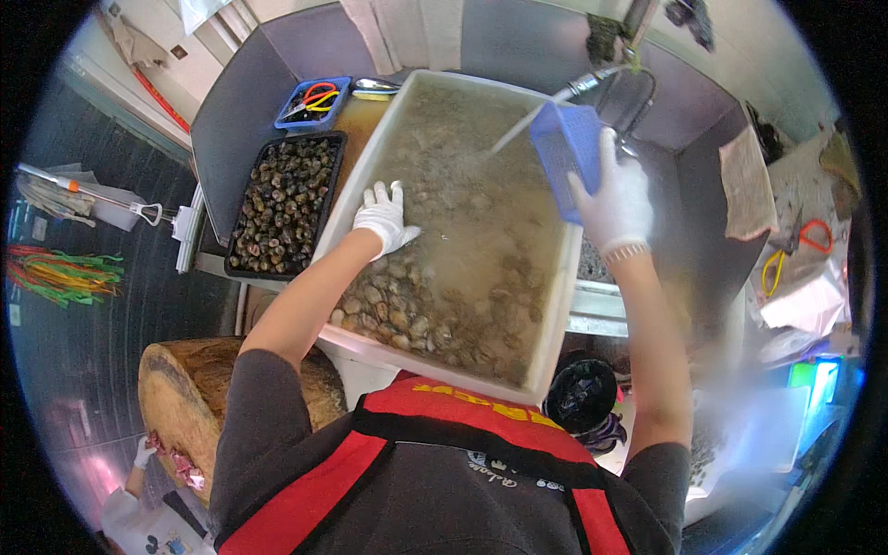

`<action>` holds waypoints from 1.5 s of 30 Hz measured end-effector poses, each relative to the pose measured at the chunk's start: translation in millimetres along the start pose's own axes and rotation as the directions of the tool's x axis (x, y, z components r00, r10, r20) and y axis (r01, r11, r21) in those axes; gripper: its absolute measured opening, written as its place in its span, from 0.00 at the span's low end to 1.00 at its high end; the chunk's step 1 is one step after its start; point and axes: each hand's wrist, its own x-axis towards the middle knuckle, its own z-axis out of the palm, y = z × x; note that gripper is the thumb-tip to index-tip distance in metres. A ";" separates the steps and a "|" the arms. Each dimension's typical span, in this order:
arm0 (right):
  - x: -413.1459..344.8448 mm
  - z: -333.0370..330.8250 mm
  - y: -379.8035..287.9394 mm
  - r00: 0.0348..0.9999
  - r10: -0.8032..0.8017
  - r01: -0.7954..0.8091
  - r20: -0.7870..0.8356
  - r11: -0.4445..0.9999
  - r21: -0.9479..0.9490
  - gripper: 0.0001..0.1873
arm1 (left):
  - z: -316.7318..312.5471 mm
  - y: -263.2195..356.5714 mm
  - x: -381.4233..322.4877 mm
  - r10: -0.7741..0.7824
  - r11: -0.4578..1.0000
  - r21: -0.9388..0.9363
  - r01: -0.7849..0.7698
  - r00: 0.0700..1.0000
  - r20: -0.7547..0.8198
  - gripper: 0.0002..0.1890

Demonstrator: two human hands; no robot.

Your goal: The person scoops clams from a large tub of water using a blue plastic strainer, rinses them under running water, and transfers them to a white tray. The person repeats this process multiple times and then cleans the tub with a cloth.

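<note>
My right hand (619,198), in a thin white glove, grips a blue plastic basket (565,156) by its side. The basket is tilted over the right rim of a large white tub (562,305). Cloudy water fills the tub, and clams (395,312) show through it at the near end. My left hand (383,220), also gloved, is spread with its fingers apart near the tub's left rim and holds nothing. From a metal tap (586,83) a pale stream or tube slants down to the water; I cannot tell which.
Left of the tub lies a black tray of snails (281,201). Behind it a small blue basket (313,104) holds scissors. A round wooden block (187,409) stands lower left, close to another person's gloved hand (144,452). A black bucket (581,392) sits below right.
</note>
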 end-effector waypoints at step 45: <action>31.5 90.6 -77.8 0.638 -0.154 -0.271 0.754 0.872 0.407 0.46 | -30.1 -31.4 66.4 0.319 0.799 -0.581 -0.157 0.929 0.186 0.56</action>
